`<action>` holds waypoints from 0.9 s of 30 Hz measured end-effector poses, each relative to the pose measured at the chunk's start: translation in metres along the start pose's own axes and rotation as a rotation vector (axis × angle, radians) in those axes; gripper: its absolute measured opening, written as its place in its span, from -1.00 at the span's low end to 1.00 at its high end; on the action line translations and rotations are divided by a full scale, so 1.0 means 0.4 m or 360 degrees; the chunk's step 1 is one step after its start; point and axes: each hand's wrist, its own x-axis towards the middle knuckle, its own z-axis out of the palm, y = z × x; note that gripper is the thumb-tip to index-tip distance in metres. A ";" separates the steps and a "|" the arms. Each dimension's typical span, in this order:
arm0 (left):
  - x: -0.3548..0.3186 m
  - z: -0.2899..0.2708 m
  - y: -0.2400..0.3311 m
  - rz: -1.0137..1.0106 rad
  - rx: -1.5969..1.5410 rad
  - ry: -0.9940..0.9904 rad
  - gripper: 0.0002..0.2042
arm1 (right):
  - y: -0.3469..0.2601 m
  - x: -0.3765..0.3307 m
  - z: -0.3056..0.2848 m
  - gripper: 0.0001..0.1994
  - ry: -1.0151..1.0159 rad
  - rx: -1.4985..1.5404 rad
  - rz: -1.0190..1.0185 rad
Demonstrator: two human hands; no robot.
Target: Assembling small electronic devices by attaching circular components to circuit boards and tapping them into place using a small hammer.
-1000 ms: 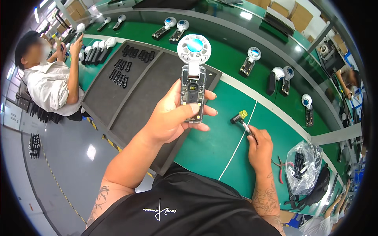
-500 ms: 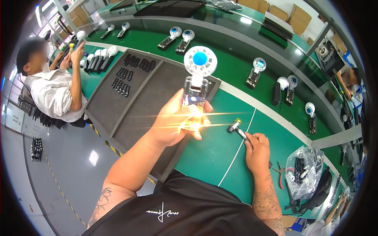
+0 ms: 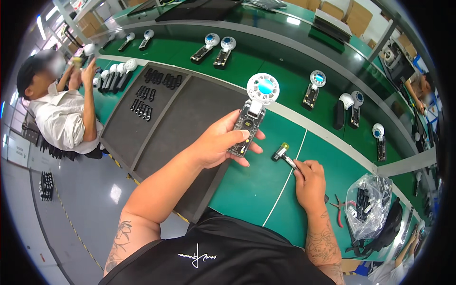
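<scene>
My left hand [image 3: 221, 141] is closed around the dark body of a handheld fan [image 3: 248, 121], with the thumb on its front. The fan is raised above the bench, its round white head with a blue centre pointing away from me. Its casing seems open at the front, with circuit parts showing. In my right hand [image 3: 311, 185] is the handle of a small mallet [image 3: 283, 154], resting low over the green bench. One mallet face is yellow-green, the other dark.
A dark tray [image 3: 161, 114] with several small black parts [image 3: 141, 109] lies left. More fans [image 3: 313, 89] stand along the green conveyor. Red-handled pliers [image 3: 339, 211] and a clear bag [image 3: 368, 206] of black parts lie right. A co-worker [image 3: 64, 104] sits at the far left.
The fan in my left hand has moved slightly right and down and tilted. The bright glare on its body is gone. My right hand and the mallet have barely moved.
</scene>
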 end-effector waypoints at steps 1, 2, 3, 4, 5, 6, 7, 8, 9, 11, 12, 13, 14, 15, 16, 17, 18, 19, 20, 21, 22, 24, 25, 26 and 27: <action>0.003 0.001 -0.002 -0.0007 0.0012 0.0003 -0.43 | 0.000 -0.004 -0.001 -0.68 -0.0003 0.0001 0.0000; 0.011 0.002 0.001 -0.0014 0.0019 -0.0012 -0.43 | 0.000 -0.004 -0.002 -0.68 0.0008 0.0001 0.0013; 0.019 0.003 0.000 -0.0033 0.0039 0.0000 -0.43 | 0.001 -0.005 -0.004 -0.68 0.0004 0.0011 0.0016; 0.026 0.005 -0.002 -0.0051 0.0060 0.0010 -0.43 | 0.002 -0.006 -0.006 -0.68 0.0001 0.0021 0.0020; 0.034 0.008 -0.003 -0.0070 0.0080 0.0016 -0.43 | 0.004 -0.008 -0.009 -0.67 -0.0001 0.0029 0.0026; 0.042 0.011 -0.003 -0.0090 0.0101 0.0019 -0.44 | 0.005 -0.010 -0.012 -0.67 -0.0001 0.0036 0.0035; 0.052 0.016 -0.003 -0.0130 0.0135 0.0053 -0.47 | 0.010 -0.014 -0.013 -0.67 0.0008 0.0038 0.0013; 0.062 0.018 -0.002 -0.0171 0.0171 0.0082 -0.50 | 0.016 -0.013 -0.012 -0.67 0.0018 0.0038 -0.0005; 0.072 0.020 -0.006 -0.0202 0.0183 0.0028 -0.50 | 0.023 -0.013 -0.009 -0.67 0.0046 0.0026 0.0050; 0.094 0.025 -0.010 -0.0301 0.0236 0.0254 -0.50 | 0.028 -0.009 -0.007 -0.68 0.0061 0.0079 -0.0059; 0.111 0.027 -0.011 -0.0332 0.0253 0.0191 -0.50 | 0.031 -0.005 0.001 -0.68 0.0075 0.0082 -0.0075; 0.131 0.028 -0.017 -0.0337 0.0241 0.0204 -0.50 | 0.033 -0.005 0.005 -0.68 0.0089 0.0083 -0.0093; 0.151 0.027 -0.029 -0.0335 0.0222 0.0224 -0.50 | 0.032 -0.007 0.001 -0.68 0.0115 0.0062 -0.0044; 0.170 0.029 -0.037 -0.0325 0.0202 0.0258 -0.51 | 0.030 -0.006 -0.004 -0.69 0.0085 0.0054 -0.0017; 0.187 0.033 -0.045 -0.0313 0.0182 0.0294 -0.51 | 0.031 -0.008 -0.009 -0.69 0.0054 0.0047 0.0007; 0.203 0.035 -0.049 -0.0321 0.0188 0.0267 -0.51 | 0.033 -0.010 -0.009 -0.69 0.0070 0.0037 0.0028; 0.224 0.037 -0.050 -0.0304 0.0178 0.0267 -0.52 | 0.038 -0.012 -0.006 -0.69 0.0077 0.0033 0.0008; 0.246 0.040 -0.050 -0.0287 0.0168 0.0268 -0.53 | 0.044 -0.014 -0.003 -0.69 0.0084 0.0030 -0.0014; 0.269 0.045 -0.049 -0.0268 0.0159 0.0271 -0.53 | 0.049 -0.015 0.000 -0.69 0.0091 0.0028 -0.0038; 0.291 0.053 -0.050 -0.0248 0.0151 0.0273 -0.54 | 0.053 -0.018 0.002 -0.69 0.0099 0.0026 -0.0062; 0.315 0.061 -0.052 -0.0236 0.0166 0.0290 -0.57 | 0.054 -0.018 0.006 -0.69 0.0121 0.0021 -0.0040; 0.379 0.069 -0.050 -0.0227 0.0190 0.0277 -0.59 | 0.057 -0.021 0.008 -0.69 0.0104 0.0030 -0.0032; 0.422 0.060 -0.041 -0.0080 0.0063 0.0213 -0.60 | 0.057 -0.022 0.006 -0.68 0.0088 0.0034 -0.0038; 0.462 0.049 -0.033 0.0065 -0.0065 0.0148 -0.61 | 0.056 -0.022 0.004 -0.68 0.0073 0.0039 -0.0043; 0.497 0.039 -0.030 0.0016 -0.0042 0.0185 -0.55 | 0.052 -0.021 0.005 -0.68 0.0081 0.0029 -0.0028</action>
